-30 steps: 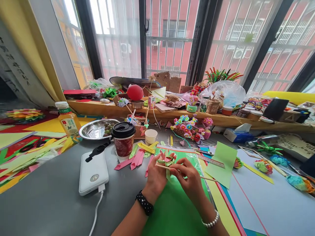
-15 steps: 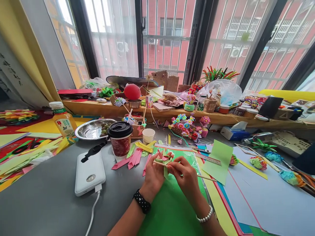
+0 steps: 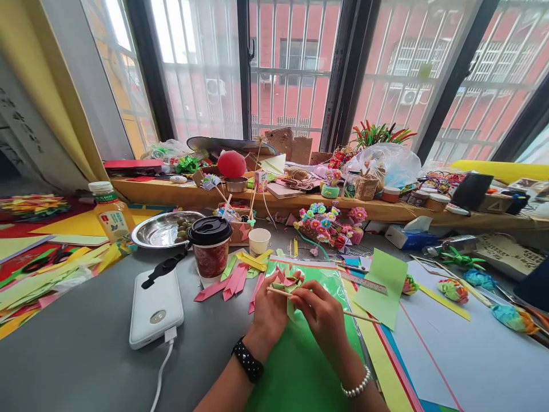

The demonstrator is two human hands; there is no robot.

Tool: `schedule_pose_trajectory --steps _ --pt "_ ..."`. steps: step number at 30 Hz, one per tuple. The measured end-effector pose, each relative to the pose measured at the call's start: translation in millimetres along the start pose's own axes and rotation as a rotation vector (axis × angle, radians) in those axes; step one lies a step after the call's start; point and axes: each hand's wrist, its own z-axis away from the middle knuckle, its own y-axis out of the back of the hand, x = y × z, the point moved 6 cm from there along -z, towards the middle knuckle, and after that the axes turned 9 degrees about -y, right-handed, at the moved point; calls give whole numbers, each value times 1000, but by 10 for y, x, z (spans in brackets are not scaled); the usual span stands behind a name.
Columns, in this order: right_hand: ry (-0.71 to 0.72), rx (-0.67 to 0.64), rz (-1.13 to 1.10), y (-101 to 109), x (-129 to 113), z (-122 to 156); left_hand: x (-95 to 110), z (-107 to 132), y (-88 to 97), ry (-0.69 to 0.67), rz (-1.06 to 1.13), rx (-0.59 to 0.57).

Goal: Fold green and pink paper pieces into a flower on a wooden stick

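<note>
My left hand, with a dotted black band at its wrist, is closed around a folded pink and green paper flower. A thin wooden stick runs across both hands; its left end rests by the flower. My right hand, beaded bracelet at the wrist, pinches the stick close to the flower. One green paper strip hangs down between the hands. Beneath them lies a green plastic-covered sheet. Folded pink paper strips lie to the left of my left hand.
Left of the hands stand a lidded coffee cup, a white power bank with cable, a juice bottle and a metal plate. A paper cup is behind. Right are a ruler, green paper and paper flowers.
The hands keep nearly the same pose around the flower and the stick. The right-hand fingers have shifted slightly. The whole view has moved a little.
</note>
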Motion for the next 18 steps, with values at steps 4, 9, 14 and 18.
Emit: schedule_pose_trajectory --steps 4,9,14,18 --pt "10 35 -17 8 -19 1 -5 7 -1 8 13 11" --pt "-7 54 -50 20 -21 4 1 12 -28 19 9 -8" --pt "-28 36 -114 6 -6 2 13 27 -45 29 14 15" --pt "-49 20 -150 -6 -3 -4 30 8 -27 -1 4 16"
